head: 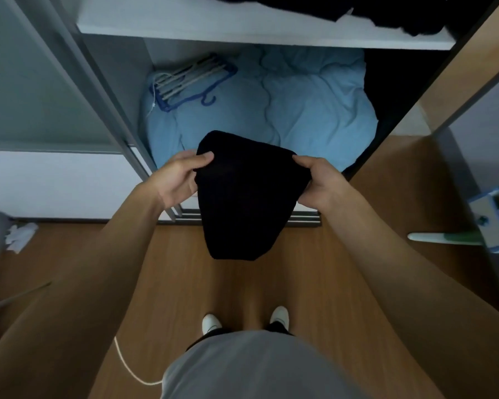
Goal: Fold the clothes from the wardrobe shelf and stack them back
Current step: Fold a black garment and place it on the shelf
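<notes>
Both hands hold a folded black garment (242,197) up in the air in front of the open wardrobe, above the wooden floor (337,272) and touching no surface. The left hand (179,180) grips the garment's upper left corner, with the thumb lying on top of the cloth and the fingers hidden beneath it. The right hand (319,182) pinches the upper right corner, with its fingers curled round the edge. The cloth's top edge spans the gap between the two grips. The rest hangs down below the hands and narrows to a rounded lower end that overlaps the wardrobe's door track (303,218) in this view. The garment is too dark to show its folds or what kind of clothing it is. Beyond the hands, the white wardrobe shelf (213,24) runs across the top of the view. A heap of dark clothes (401,15) lies loose at its right end, reaching the front edge there. Under the shelf, a light blue duvet (300,105) fills the bottom compartment. A bundle of hangers (190,79), blue and pale, lies on the duvet at its back left corner. At the bottom of the view are the person's grey shirt (257,367) and two white shoes (211,323) on the floor. A white cord (127,367) curves across the floor at the left of the shirt.
</notes>
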Demonstrator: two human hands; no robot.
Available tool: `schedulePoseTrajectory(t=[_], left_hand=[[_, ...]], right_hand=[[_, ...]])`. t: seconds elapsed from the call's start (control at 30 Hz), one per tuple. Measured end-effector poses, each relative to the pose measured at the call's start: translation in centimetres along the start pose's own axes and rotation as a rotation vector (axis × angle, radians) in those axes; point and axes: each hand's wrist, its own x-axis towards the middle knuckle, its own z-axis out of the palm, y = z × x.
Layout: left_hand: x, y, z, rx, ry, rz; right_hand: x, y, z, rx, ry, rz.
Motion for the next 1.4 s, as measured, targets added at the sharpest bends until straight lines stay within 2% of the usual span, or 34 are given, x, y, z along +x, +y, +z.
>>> schedulePoseTrajectory(t=[0.1, 0.17, 0.23, 0.3, 0.37, 0.43, 0.5, 0.6, 0.67, 0.73, 0.77, 0.97, 1.13, 1.27, 1.4], left_hand=[[1.3, 0.5, 1.3, 0.082, 0.266, 0.031], [1.8, 0.7, 2.1, 0.024, 0.342, 0.002], [1.6, 0.6, 2.6, -0.124, 0.297, -0.015], [1.1, 0.3, 2.7, -0.258, 0.165, 0.028], [0.9, 0.2, 2.2, -0.245, 0.051, 0.054], [0.9, 0.4, 1.8, -0.096, -0.004, 0.036], [1.4, 0.8, 1.6, 0.108, 0.048, 0.031], [2.6, 1.8, 1.9, 0.291, 0.224, 0.142], [3.3, 2.5, 2.2, 0.280, 0.289, 0.180], [3.8, 2.8, 2.3, 0.282, 0.343, 0.165], [4.0, 2.8, 2.3, 0.284, 0.355, 0.154], [3.8, 2.6, 1.4, 0.214, 0.390, 0.147], [4.0, 3.0, 1.1, 0.229, 0.542, 0.160], [3.4, 2.3, 0.6, 0.280, 0.512, 0.145], [2.8, 1.3, 0.9, 0.429, 0.444, 0.134]], right_hand=[[0.3, -0.4, 0.1, 0.014, -0.066, -0.055], [0.2, -0.6, -0.3, -0.042, -0.121, -0.110], [0.2, -0.7, -0.7, -0.190, -0.128, -0.184], [0.3, -0.9, -0.9, -0.350, -0.104, -0.266], [0.4, -1.4, -0.7, -0.355, -0.054, -0.286], [0.5, -1.8, 0.1, -0.215, -0.029, -0.188], [0.5, -2.0, 1.0, -0.100, -0.004, -0.109], [0.4, -1.9, 1.3, -0.044, -0.064, -0.127], [0.3, -1.6, 1.1, -0.182, -0.099, -0.234], [0.5, -1.2, 0.8, -0.384, -0.056, -0.343], [0.6, -1.0, 0.9, -0.412, -0.028, -0.352], [1.6, -0.9, 2.1, -0.246, 0.052, -0.229], [2.3, -1.0, 2.8, -0.391, 0.148, -0.221], [2.8, -0.5, 2.6, -0.587, 0.173, -0.257], [3.2, -0.2, 2.3, -0.497, 0.139, -0.204]])
